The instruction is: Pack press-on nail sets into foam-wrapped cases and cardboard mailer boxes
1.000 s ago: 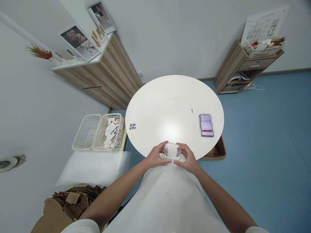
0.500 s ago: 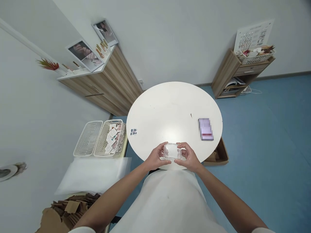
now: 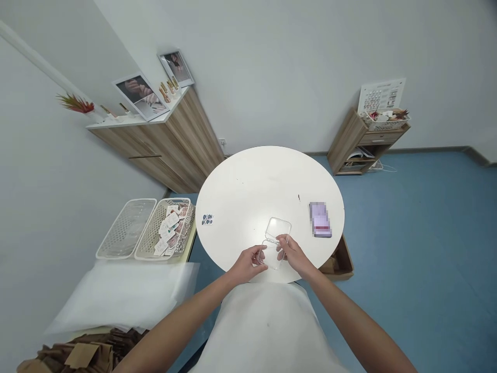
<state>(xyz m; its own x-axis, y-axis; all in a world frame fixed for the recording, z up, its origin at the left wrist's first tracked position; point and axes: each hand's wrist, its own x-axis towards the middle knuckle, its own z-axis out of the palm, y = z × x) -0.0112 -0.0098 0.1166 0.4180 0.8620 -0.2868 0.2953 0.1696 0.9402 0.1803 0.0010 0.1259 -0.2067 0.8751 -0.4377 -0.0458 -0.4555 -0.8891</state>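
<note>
A clear plastic hinged box (image 3: 272, 264) is held over the near edge of the round white table (image 3: 248, 176), its lid (image 3: 278, 228) swung up and away from me. My left hand (image 3: 249, 263) grips the left side of the box between thumb and fingers. On the other side, my right hand (image 3: 292, 254) has its fingers closed around the hinge area and right edge. I see nothing inside the box. Left on the tabletop lies a small sheet of dark blue oval pieces (image 3: 207, 219). A purple pixelated rectangular thing (image 3: 320, 219) lies to the right.
Left of the table stand a white basket of small cards (image 3: 190, 228) and a second white basket (image 3: 126, 228). White sheeting (image 3: 128, 290) and brown cardboard pieces (image 3: 83, 355) are at lower left. An open carton (image 3: 344, 264) sits on the floor right. Wooden cabinets (image 3: 186, 140) line the wall.
The clear box has gone from closed to open, its lid now tilted away from me. My right hand has shifted to the hinge side. The camera view has tilted slightly.
</note>
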